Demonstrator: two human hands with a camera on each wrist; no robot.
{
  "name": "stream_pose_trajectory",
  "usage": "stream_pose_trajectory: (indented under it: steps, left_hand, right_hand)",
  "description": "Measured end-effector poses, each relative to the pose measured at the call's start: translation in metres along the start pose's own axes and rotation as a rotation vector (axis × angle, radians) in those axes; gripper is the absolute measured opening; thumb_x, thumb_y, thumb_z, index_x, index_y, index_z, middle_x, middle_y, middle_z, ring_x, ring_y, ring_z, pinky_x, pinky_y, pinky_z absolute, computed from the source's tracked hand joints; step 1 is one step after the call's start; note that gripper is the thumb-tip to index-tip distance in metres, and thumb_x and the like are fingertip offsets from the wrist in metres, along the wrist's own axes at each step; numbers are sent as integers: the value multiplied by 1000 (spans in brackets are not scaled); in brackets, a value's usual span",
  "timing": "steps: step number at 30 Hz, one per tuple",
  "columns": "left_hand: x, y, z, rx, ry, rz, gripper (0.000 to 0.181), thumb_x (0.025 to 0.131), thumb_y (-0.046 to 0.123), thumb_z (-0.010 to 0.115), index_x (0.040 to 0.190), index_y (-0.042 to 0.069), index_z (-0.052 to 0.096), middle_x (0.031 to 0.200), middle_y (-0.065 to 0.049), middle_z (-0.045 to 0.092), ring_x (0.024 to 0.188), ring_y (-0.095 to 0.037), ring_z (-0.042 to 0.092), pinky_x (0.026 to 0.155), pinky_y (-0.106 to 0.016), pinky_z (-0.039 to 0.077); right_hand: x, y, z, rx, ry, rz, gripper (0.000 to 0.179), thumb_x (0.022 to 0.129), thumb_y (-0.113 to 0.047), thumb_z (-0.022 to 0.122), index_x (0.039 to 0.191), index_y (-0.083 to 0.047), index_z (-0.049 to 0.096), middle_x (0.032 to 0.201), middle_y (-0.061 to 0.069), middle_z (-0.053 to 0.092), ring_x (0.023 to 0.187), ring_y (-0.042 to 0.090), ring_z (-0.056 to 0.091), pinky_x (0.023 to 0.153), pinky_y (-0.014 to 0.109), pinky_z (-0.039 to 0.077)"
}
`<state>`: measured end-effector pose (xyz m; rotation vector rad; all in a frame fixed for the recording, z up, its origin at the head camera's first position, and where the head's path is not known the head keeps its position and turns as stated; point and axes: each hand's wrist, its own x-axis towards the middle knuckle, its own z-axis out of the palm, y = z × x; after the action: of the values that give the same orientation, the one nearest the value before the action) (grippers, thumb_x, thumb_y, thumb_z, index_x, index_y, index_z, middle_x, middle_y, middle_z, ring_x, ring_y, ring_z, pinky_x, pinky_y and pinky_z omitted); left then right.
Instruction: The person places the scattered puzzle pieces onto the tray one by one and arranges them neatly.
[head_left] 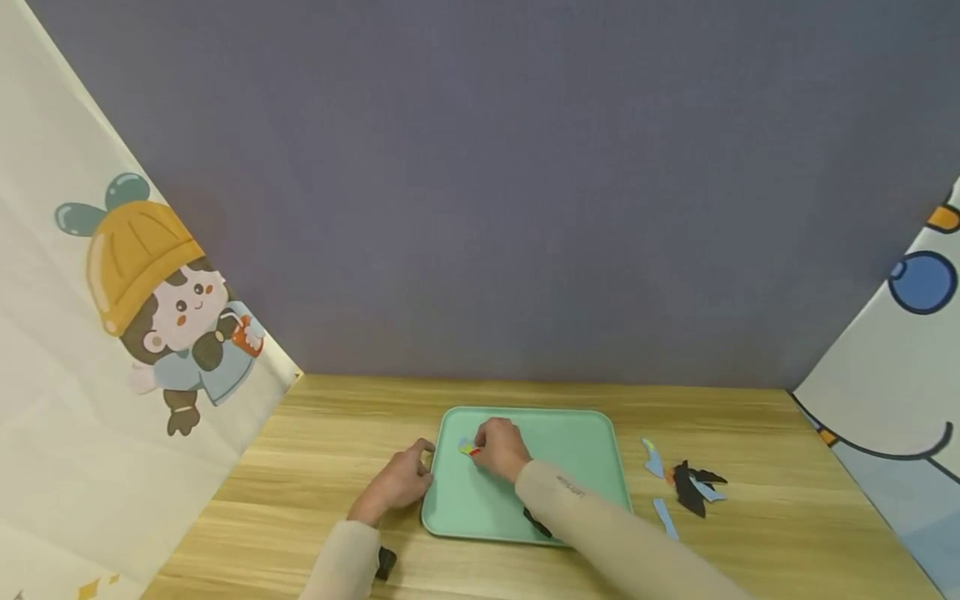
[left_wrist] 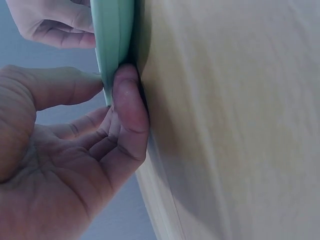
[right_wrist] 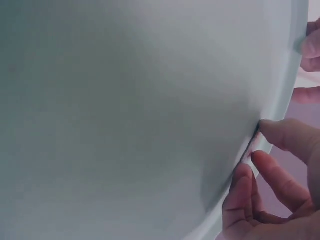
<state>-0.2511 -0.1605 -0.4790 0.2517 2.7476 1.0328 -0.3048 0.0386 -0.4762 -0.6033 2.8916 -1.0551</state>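
Observation:
On the wooden table lies a mint-green tray (head_left: 573,442). My left hand (head_left: 401,479) grips its left rim; in the left wrist view the thumb (left_wrist: 70,87) rests on the rim and a bent finger (left_wrist: 131,105) reaches beneath it. Over the tray's left part, my right hand (head_left: 502,448) pinches a small flat piece (head_left: 467,447) coloured light blue, yellow-green and red, lying against the tray. From the right wrist camera that thin piece (right_wrist: 250,144) shows edge-on between thumb and fingers. A black flat piece (head_left: 537,523) lies near the tray's front edge, partly hidden by the right sleeve.
Right of the tray lie several loose flat pieces: a light blue one with a yellow-green tip (head_left: 652,458), a light blue strip (head_left: 665,518) and a cluster of black pieces (head_left: 690,492). A small black object (head_left: 386,563) sits beside the left sleeve. A grey wall (head_left: 480,208) rises behind.

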Motion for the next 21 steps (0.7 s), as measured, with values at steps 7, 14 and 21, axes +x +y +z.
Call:
stream_pose_trajectory:
  steps: [7, 14, 21]
  left_hand:
    - [1, 4, 4, -11, 1, 1, 45, 88, 1, 56, 130, -6, 41, 80, -9, 60, 63, -16, 56, 54, -31, 48]
    - [1, 4, 3, -27, -8, 7, 46, 88, 0, 55, 131, -8, 40, 79, -10, 60, 58, -16, 57, 50, -30, 48]
    - [0, -1, 2, -19, -2, 30, 46, 87, -1, 54, 131, -9, 40, 76, -7, 60, 55, -15, 55, 49, -29, 47]
  right_hand:
    - [-6, 8, -8, 23, -26, -17, 17, 73, -8, 79, 88, -3, 72, 86, 4, 65, 82, 24, 60, 68, 34, 51]
    - [-13, 25, -45, 46, -14, -11, 23, 79, -10, 75, 100, -1, 70, 98, 8, 65, 90, 25, 60, 72, 38, 50]
    - [-33, 57, -103, 20, 34, 79, 26, 82, -13, 73, 107, -5, 69, 105, 7, 63, 95, 25, 58, 76, 38, 50]
